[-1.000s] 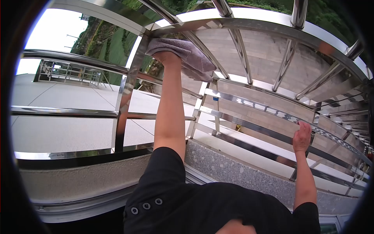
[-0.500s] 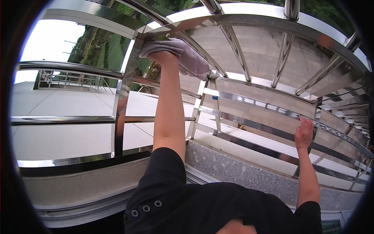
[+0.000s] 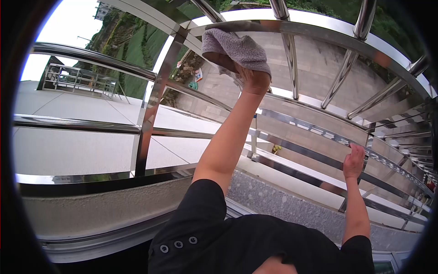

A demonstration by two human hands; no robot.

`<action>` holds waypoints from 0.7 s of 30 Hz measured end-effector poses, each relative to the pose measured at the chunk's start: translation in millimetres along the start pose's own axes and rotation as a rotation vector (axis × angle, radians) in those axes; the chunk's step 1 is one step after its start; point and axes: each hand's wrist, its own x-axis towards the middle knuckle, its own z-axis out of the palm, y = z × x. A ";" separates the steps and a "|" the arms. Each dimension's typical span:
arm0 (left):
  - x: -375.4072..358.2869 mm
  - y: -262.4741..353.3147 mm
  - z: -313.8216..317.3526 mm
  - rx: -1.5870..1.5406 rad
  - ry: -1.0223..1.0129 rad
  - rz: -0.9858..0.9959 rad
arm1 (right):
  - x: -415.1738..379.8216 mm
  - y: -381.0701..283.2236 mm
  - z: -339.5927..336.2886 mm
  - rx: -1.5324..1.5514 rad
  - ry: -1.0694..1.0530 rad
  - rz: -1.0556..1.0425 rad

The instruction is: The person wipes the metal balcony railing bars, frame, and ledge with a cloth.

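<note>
My left hand (image 3: 256,81) is stretched far forward, its fingers mostly hidden in a greyish-purple cleaning cloth (image 3: 244,49). The cloth lies against the underside of the curved metal top rail (image 3: 315,33), near the corner post (image 3: 155,96). Lower on the right, my right hand (image 3: 354,161) has its fingers curled over a flat metal railing bar (image 3: 312,129). Part of that grip is hidden behind the hand.
Shiny round bars (image 3: 292,64) rise along the railing, and horizontal bars (image 3: 77,124) run to the left. A speckled stone ledge (image 3: 283,196) lies below, before my body. Beyond the railing, a paved area (image 3: 315,68) lies far down.
My left hand has moved right along the top rail with the cloth, away from the corner post. The view has shifted slightly. My right hand stays at the railing bar.
</note>
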 end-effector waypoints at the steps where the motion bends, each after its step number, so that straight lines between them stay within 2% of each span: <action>1: 2.7 -4.2 -6.0 0.005 -0.115 0.013 | 0.2 1.2 0.7 -0.001 -0.003 0.011; 5: 15.2 -19.6 -14.1 0.427 -0.300 0.247 | -0.7 -1.1 0.2 -0.013 0.034 -0.010; 6: 35.9 -13.2 -40.6 0.324 -0.573 0.132 | 0.5 -2.9 -1.8 -0.028 0.043 -0.021; 9: 36.9 -34.7 -56.3 0.126 -0.421 0.209 | 2.3 -1.0 -2.6 -0.029 0.041 -0.031; 10: 25.0 -46.9 -49.0 0.297 -0.508 0.164 | 2.0 -0.1 -1.2 -0.019 0.036 -0.032; 11: 9.7 -57.1 -46.6 0.265 -0.473 0.129 | 0.7 0.6 1.2 -0.004 0.030 -0.029; 13: -10.9 -58.3 -46.4 0.182 -0.393 0.058 | -0.7 5.8 3.8 0.009 0.027 -0.017; 14: -20.6 -54.2 -51.5 -0.046 -0.341 -0.061 | -1.5 7.7 4.3 0.005 0.040 -0.017; 15: -18.6 -52.8 -53.7 -0.110 -0.224 -0.026 | -1.6 6.3 4.7 0.000 0.051 -0.016; 18: -6.4 -88.9 -46.1 -0.191 -0.326 -0.178 | -1.2 4.6 0.4 -0.017 0.051 -0.012; 21: 44.1 -90.7 -36.6 -0.347 -0.249 -0.408 | 1.5 -1.8 -3.9 0.005 0.028 -0.013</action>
